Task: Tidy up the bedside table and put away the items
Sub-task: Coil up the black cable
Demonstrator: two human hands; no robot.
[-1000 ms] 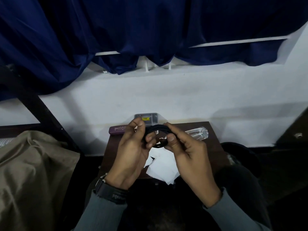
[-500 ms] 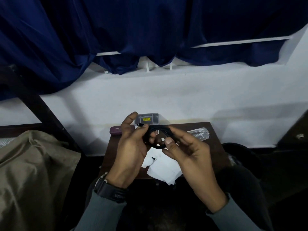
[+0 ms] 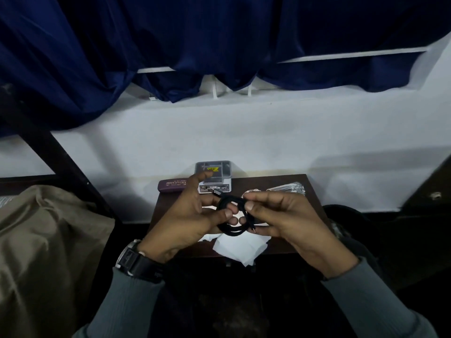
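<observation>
Both hands, left hand (image 3: 188,223) and right hand (image 3: 285,223), pinch a black cord (image 3: 230,215) into a loop above the table (image 3: 310,191). I think the winding step is on; next, tuck in the loose end

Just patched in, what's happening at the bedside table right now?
A person holds a coiled black cable in both hands above the bedside table, the left hand and right hand each pinching the loop. On the table lie white papers, a maroon glasses case, a grey box and a clear plastic item.
</observation>
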